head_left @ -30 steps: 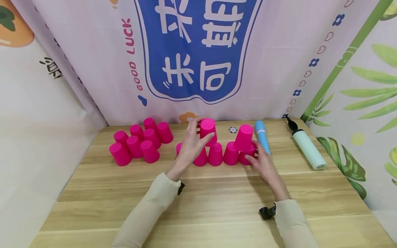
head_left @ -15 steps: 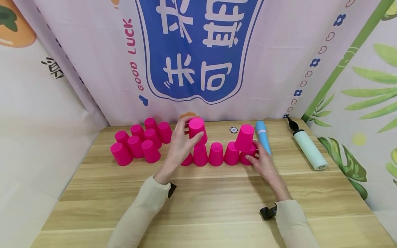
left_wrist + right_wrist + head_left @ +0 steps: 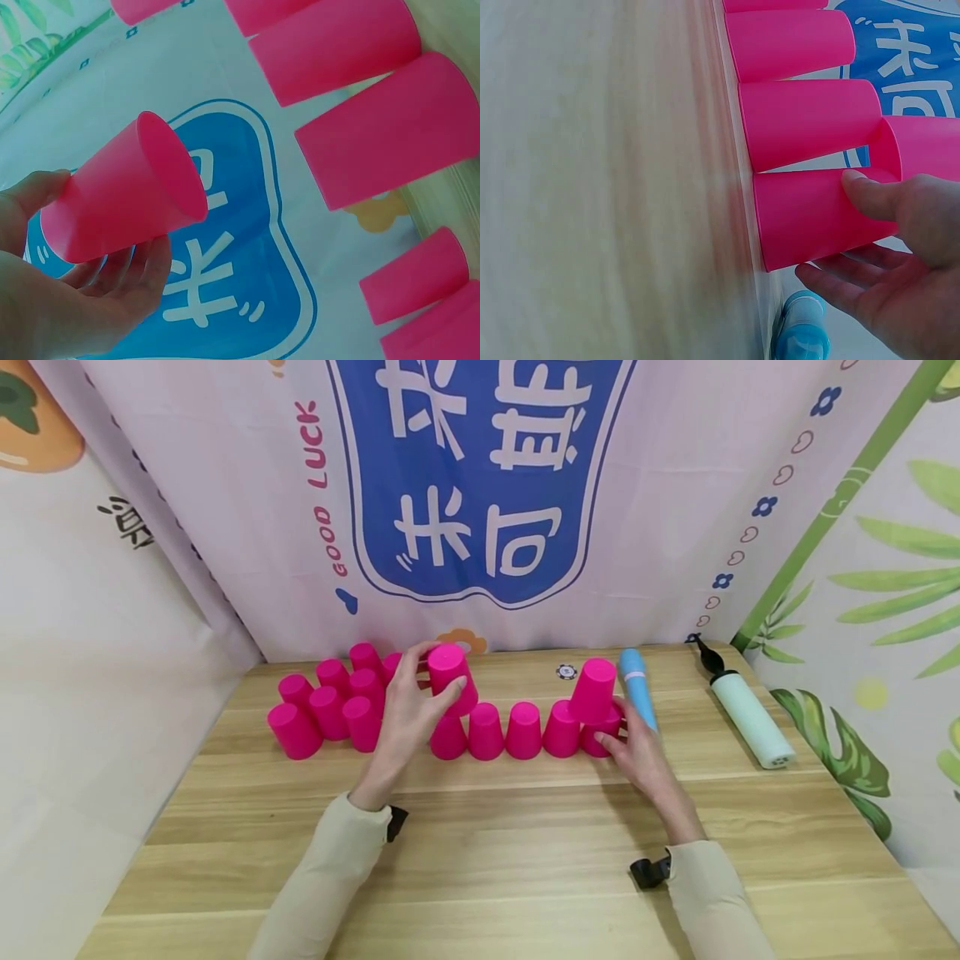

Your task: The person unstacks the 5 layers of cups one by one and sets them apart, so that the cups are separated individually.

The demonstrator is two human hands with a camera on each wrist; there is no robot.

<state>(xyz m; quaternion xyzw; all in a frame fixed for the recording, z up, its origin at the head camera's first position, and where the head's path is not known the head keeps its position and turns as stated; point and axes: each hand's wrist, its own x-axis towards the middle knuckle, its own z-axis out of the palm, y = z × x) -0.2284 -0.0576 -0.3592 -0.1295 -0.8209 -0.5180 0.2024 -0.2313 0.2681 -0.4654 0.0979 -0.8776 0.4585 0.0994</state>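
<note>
My left hand (image 3: 411,706) grips an upside-down pink cup (image 3: 450,681), holding it in the air at the left end of a row of upside-down pink cups (image 3: 523,732). The left wrist view shows the thumb on one side of that raised cup (image 3: 124,199) and the fingers on the other. My right hand (image 3: 639,747) holds the rightmost cup of the row (image 3: 817,217), thumb on the near side, fingers on the other. One more cup (image 3: 593,691) sits on top, bridging the two rightmost cups.
Several loose pink cups (image 3: 295,731) stand upside down at the left, partly behind my left hand. Right of the row lie a blue tube-shaped object (image 3: 638,689) and a mint-green hand pump (image 3: 750,718). A poker chip (image 3: 566,672) lies behind the row, near the curtain.
My left hand has carried its cup leftward, from above the row's middle to its left end. The right hand stays at the rightmost cup.
</note>
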